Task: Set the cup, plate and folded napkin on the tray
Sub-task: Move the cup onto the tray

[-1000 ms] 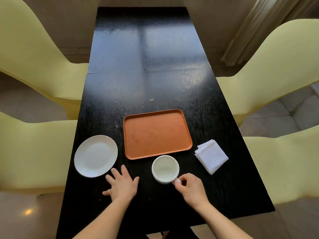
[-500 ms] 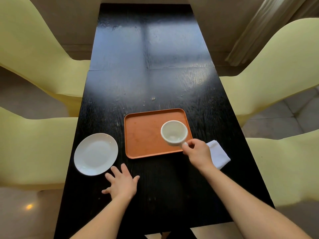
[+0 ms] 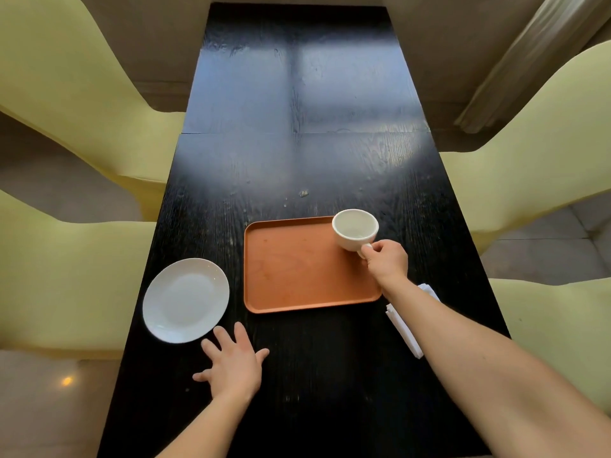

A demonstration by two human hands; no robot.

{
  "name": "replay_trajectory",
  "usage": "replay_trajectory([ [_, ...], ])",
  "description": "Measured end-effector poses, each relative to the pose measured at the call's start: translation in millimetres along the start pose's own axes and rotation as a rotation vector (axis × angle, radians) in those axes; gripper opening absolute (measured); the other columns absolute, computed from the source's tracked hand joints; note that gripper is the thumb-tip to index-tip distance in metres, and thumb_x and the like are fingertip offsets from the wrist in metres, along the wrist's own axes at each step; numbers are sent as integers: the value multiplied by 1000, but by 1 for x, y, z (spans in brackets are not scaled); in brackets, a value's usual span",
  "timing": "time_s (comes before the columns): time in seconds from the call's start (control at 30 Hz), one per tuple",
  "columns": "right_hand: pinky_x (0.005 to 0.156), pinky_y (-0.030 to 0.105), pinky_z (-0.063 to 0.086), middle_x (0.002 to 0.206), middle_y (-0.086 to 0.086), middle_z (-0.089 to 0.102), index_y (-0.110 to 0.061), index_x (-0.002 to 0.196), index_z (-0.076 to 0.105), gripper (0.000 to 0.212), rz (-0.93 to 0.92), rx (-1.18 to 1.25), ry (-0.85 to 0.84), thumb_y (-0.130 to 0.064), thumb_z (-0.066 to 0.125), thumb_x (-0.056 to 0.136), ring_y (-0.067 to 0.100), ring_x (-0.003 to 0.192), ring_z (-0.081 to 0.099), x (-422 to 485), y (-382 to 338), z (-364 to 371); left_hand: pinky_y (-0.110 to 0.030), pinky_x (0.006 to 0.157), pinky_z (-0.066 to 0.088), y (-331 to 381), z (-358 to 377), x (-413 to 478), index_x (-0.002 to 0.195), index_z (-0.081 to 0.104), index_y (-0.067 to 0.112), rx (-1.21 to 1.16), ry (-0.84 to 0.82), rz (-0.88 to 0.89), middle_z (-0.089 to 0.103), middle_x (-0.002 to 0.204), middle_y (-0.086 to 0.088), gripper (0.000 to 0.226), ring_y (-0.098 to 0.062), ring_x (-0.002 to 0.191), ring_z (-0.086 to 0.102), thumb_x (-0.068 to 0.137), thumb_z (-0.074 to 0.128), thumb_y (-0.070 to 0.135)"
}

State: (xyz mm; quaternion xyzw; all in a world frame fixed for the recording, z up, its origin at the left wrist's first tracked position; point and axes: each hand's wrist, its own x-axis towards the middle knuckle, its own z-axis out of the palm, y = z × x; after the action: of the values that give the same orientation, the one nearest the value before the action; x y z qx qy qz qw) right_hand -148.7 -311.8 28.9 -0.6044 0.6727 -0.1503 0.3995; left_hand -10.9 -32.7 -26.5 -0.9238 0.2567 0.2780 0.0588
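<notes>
An orange tray (image 3: 297, 276) lies on the black table, in front of me. My right hand (image 3: 386, 259) grips the handle of a white cup (image 3: 355, 228), which is at the tray's far right corner; I cannot tell whether it touches the tray. A white plate (image 3: 185, 299) rests on the table left of the tray. My left hand (image 3: 233, 365) lies flat on the table with fingers spread, just below and right of the plate. A folded white napkin (image 3: 405, 328) lies right of the tray, mostly hidden by my right forearm.
The black table (image 3: 297, 127) is long and narrow and stretches away from me. Pale yellow chairs (image 3: 66, 276) stand close along both sides. A small crumb (image 3: 303, 193) lies on the table beyond the tray.
My right hand lifted the cup from the table in front of the tray and carried it over the tray to its far right corner. The left hand stayed flat.
</notes>
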Motion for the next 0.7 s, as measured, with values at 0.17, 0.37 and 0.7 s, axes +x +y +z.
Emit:
replay_trajectory([
  [0.17,62,32,44,77,8,75,-6,78,72,21,9,33,16,-23,66,89,25,78,69,4,2,7,-74,95,42,1,3,1,150,14,22,17,9,-8,12,147,-16,82,-43,135,16,88,51,63],
  [0.37,67,33,46,83,6,72,-9,83,70,18,37,42,42,-24,64,92,25,81,66,4,9,9,-75,93,42,0,6,2,149,14,22,30,15,-9,11,145,-16,83,-43,134,16,88,51,64],
  [0.7,77,38,56,85,8,75,-10,84,72,22,65,46,56,-29,65,92,27,85,70,5,13,15,-74,92,44,0,8,3,150,14,23,50,28,-13,14,145,-16,84,-42,133,17,87,50,66],
])
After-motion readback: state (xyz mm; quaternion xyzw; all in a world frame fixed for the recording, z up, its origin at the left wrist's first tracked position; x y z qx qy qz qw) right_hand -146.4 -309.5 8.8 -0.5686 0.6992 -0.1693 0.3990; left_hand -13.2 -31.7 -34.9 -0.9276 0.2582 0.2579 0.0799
